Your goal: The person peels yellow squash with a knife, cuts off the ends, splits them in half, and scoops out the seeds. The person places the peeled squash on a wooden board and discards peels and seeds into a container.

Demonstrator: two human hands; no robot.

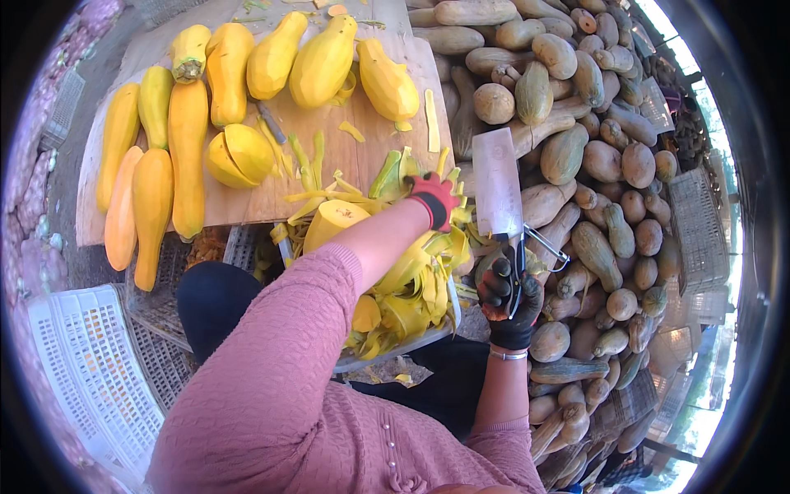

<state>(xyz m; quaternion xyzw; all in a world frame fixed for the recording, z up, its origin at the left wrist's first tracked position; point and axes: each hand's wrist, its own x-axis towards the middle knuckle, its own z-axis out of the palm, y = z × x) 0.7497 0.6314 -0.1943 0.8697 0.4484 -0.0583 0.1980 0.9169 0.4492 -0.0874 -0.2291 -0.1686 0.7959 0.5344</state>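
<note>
My left hand (pixel 435 196), in a red glove with a black cuff, is over yellow and green pumpkin peels (pixel 387 178) at the near right corner of a wooden board (pixel 345 145). Its fingers look spread, though their undersides are hidden. Upright in my black-and-red-gloved right hand (pixel 517 309) is a cleaver (pixel 497 185) with a broad blade. The same hand also grips a peeler (pixel 548 247), whose metal head points right. Below my left forearm, a crate (pixel 458 309) holds long peels (pixel 410 321) and a cut pumpkin piece (pixel 333 223).
Peeled pumpkins (pixel 324 62) line the board, some overhanging its near left edge. A knife (pixel 270 122) lies beside a split pumpkin piece (pixel 239 155). Unpeeled pumpkins (pixel 565 154) are heaped on the right. A white plastic crate (pixel 92 376) stands at lower left.
</note>
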